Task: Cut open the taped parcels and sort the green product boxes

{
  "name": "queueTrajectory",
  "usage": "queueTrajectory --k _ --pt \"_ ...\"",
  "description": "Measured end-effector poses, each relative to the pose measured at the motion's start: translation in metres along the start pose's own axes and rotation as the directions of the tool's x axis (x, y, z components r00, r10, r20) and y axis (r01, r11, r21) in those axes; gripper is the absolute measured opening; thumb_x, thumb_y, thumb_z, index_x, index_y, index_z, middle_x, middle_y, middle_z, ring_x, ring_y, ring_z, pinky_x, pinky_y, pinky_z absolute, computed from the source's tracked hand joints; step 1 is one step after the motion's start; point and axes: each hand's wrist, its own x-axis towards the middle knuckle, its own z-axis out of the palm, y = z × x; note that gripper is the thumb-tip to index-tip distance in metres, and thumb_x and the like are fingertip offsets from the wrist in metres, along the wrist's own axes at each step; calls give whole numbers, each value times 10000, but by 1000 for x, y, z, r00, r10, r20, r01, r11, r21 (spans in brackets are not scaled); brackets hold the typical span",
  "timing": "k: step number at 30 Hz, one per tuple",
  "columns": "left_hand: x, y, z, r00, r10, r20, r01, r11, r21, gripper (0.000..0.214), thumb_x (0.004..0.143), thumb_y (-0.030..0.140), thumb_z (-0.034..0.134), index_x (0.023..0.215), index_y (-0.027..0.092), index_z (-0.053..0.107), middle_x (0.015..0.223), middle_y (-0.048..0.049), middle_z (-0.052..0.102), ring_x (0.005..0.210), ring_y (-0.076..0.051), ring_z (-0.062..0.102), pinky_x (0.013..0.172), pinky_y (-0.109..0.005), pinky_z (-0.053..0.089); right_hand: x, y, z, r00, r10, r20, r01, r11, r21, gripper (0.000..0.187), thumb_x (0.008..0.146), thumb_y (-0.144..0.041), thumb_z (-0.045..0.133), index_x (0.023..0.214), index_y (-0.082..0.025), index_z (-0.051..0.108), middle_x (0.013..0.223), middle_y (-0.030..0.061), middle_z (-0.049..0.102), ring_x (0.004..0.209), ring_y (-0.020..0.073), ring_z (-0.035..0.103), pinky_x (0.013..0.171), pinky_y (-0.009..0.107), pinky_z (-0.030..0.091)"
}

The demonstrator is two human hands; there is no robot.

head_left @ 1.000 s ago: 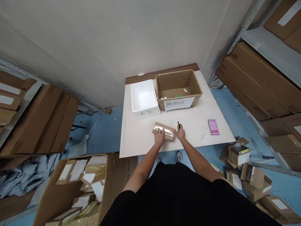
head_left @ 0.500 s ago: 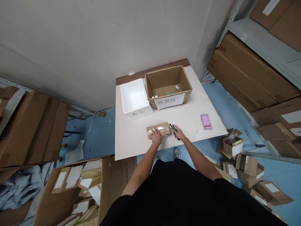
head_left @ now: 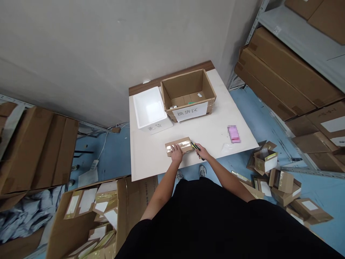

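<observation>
Since the grey wall [head_left: 107, 43] takes up everything behind the table [head_left: 151, 162], that's the biggest thing going on, with blue floor [head_left: 242, 102] showing on either side. Metal shelving [head_left: 296, 32] loaded with brown cartons [head_left: 291, 77] flanks the table left and right. Table's got a whitish top plus a strip of dark wood [head_left: 172, 77] along the back edge. By its near left corner there's a huge open carton [head_left: 60, 223] with boxes in it, and more opened boxes [head_left: 285, 187] are piled off its right side.

Toward the back of the table you've got a cardboard box [head_left: 208, 88] with a handwritten label, and a white foam bin [head_left: 136, 109] just beside it. Taped brown parcel [head_left: 185, 143] lies flat near the table's front edge, long axis basically parallel to that edge, one narrow end pointing at the table's right side. Left hand [head_left: 176, 154] is on top of it, fingers a bit spread. Right hand [head_left: 202, 153] is wrapped around a black-and-yellow cutter [head_left: 196, 146], tip at the parcel's right end; can't tell if the blade's touching cardboard.
</observation>
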Motion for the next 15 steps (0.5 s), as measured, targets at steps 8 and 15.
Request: queueTrajectory --k 8,15 --pt "1 -6 -15 1000 16 14 -16 1000 -24 911 1044 719 389 1722 117 291 1771 -235 268 1645 -407 244 1281 -536 340 -21 28 -19 969 148 -197 -161 985 -54 472 1012 -352 614 1468 -255 539 759 -64 702 487 121 638 542 214 549" --pt "1 -6 -13 1000 18 5 -18 1000 -23 937 1034 750 365 1719 116 286 1768 -242 274 1644 -417 233 1266 -560 359 6 41 -63 861 181 -474 -312 926 -214 228 1013 -298 585 1185 -177 673 1106 68 787 978 181 742 791 214 532"
